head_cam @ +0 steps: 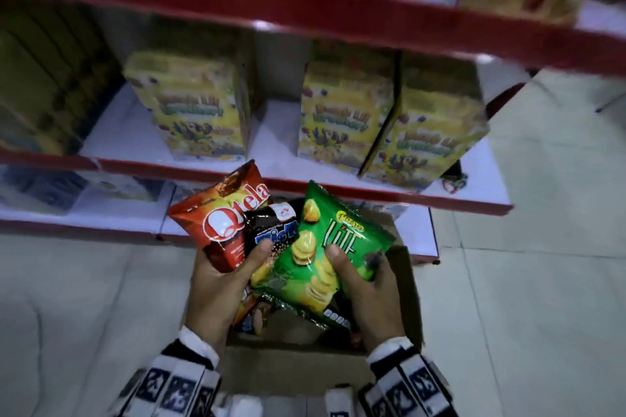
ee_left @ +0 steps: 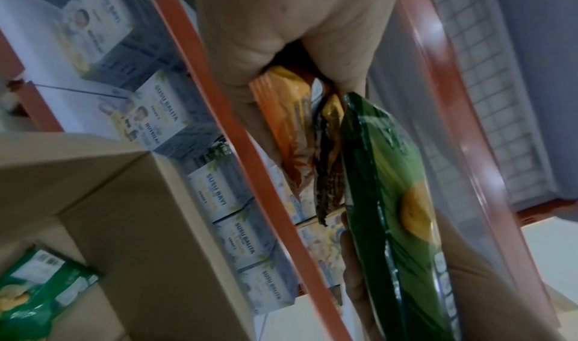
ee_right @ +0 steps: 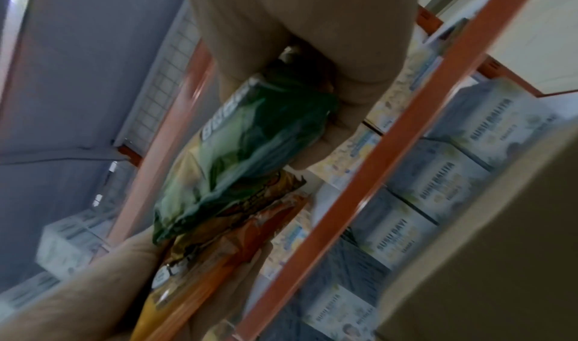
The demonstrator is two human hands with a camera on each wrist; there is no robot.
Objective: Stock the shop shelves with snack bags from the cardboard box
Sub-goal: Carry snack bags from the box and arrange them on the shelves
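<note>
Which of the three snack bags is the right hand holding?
The green bag, with the right hand gripping it; the red bag and black bag sit in the left hand.

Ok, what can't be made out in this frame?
- Box contents: head view, mostly hidden behind the hands and held bags.
- Dark bag name: head view, covered by the red bag and green bag.
- Top shelf goods: head view, blurred and cut off by the upper edge.
- Right hand fingers: right wrist view, blurred and wrapped behind the green bag.
</note>
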